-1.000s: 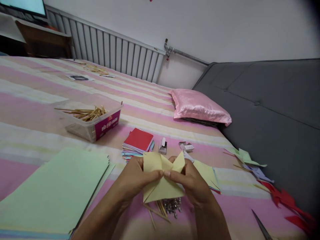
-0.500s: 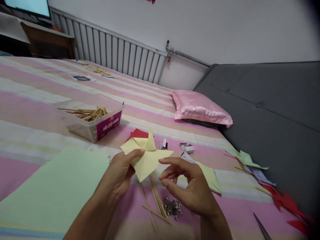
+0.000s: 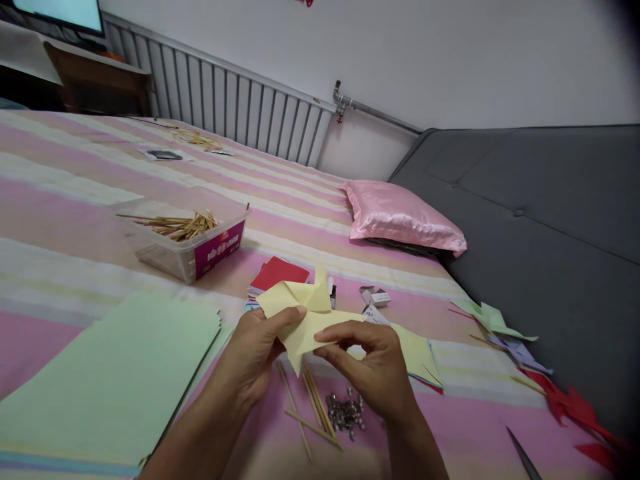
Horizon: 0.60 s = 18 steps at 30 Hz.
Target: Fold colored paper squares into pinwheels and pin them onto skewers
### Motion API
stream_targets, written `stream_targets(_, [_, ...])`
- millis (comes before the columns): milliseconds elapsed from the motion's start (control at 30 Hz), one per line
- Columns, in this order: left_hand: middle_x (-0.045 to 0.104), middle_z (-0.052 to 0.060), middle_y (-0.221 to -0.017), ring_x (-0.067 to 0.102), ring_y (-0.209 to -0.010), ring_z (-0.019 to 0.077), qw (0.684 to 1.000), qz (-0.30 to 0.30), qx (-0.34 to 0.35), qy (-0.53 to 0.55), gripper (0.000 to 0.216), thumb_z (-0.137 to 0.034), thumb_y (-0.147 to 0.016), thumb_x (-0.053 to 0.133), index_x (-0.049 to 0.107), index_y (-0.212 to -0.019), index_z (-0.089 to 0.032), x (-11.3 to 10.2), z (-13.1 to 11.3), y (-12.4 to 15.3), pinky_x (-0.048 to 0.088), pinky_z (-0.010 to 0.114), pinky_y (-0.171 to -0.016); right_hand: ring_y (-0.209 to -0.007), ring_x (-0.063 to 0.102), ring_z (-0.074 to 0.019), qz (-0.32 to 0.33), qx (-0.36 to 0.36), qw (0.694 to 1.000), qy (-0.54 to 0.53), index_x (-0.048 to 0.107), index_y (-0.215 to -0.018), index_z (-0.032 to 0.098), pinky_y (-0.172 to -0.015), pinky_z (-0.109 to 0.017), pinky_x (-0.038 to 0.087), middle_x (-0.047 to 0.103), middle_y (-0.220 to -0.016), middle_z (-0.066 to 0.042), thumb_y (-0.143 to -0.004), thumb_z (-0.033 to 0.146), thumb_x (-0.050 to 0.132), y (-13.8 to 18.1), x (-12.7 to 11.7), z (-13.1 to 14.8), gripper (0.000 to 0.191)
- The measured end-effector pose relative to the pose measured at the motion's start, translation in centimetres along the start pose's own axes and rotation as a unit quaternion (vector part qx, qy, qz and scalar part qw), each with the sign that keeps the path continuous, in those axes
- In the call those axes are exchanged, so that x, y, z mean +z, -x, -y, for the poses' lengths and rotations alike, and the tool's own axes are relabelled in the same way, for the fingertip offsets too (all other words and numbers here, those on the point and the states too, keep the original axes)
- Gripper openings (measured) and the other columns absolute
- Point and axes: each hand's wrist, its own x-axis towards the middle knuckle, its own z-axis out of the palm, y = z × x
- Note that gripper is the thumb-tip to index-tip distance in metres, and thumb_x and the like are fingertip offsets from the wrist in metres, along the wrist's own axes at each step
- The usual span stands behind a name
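A folded yellow paper shape point(image 3: 306, 313) is held up over the striped bedspread point(image 3: 300, 213). My left hand point(image 3: 255, 357) pinches its left side with thumb on top. My right hand point(image 3: 373, 370) has its thumb and forefinger closed on the paper's right flap. Below the hands lie several wooden sticks point(image 3: 310, 403) and a small heap of metal pins point(image 3: 345, 413). A stack of small coloured paper squares with a red top sheet point(image 3: 277, 275) sits just beyond the yellow paper.
A clear tub of wooden sticks point(image 3: 187, 237) stands at the left. Large pale green sheets point(image 3: 110, 380) lie at the near left. A pink pillow point(image 3: 403, 220), a grey sofa back point(image 3: 550, 220), finished paper pinwheels point(image 3: 505, 327) and scissors point(image 3: 523, 457) are at the right.
Both hands first pressed the yellow paper together; the right hand let go and hung beside it while the left raised it. Now the right hand pinches the paper again.
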Motion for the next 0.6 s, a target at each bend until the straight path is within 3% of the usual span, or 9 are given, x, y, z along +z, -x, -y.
stream_targets(100, [0.068, 0.004, -0.070, 0.058, -0.060, 0.0126, 1.000, -0.014, 0.026, -0.006, 0.026, -0.020, -0.062, 0.071, 0.066, -0.086, -0.010, 0.3, 0.3, 0.2, 0.043, 0.021, -0.056, -0.058, 0.061, -0.0107, -0.029, 0.040, 0.998, -0.041, 0.071, -0.068, 0.021, -0.055, -0.020, 0.047, 0.070, -0.066, 0.001, -0.067, 0.021, 0.074, -0.1, 0.3, -0.2, 0.003])
stream_targets(267, [0.067, 0.003, -0.068, 0.056, -0.060, 0.0128, 0.997, -0.031, 0.071, -0.020, 0.021, -0.022, -0.060, 0.073, 0.067, -0.077, -0.011, 0.7, 0.9, 0.3, 0.042, 0.023, -0.056, -0.055, 0.056, -0.0096, -0.056, 0.088, 0.991, -0.089, 0.067, -0.066, 0.018, -0.049, -0.019, 0.043, 0.067, -0.062, 0.000, -0.070, 0.031, 0.072, -0.1, 0.8, -0.4, 0.014])
stream_targets(600, [0.066, 0.002, -0.070, 0.057, -0.064, 0.0143, 0.993, -0.009, 0.101, -0.056, 0.014, -0.025, -0.063, 0.071, 0.067, -0.071, -0.014, 0.7, 1.6, 0.2, 0.044, 0.024, -0.060, -0.058, 0.063, -0.0108, -0.082, 0.116, 0.982, -0.127, 0.062, -0.064, 0.017, -0.049, -0.017, 0.045, 0.065, -0.061, 0.001, -0.072, 0.029, 0.070, -0.2, 1.1, 0.0, 0.016])
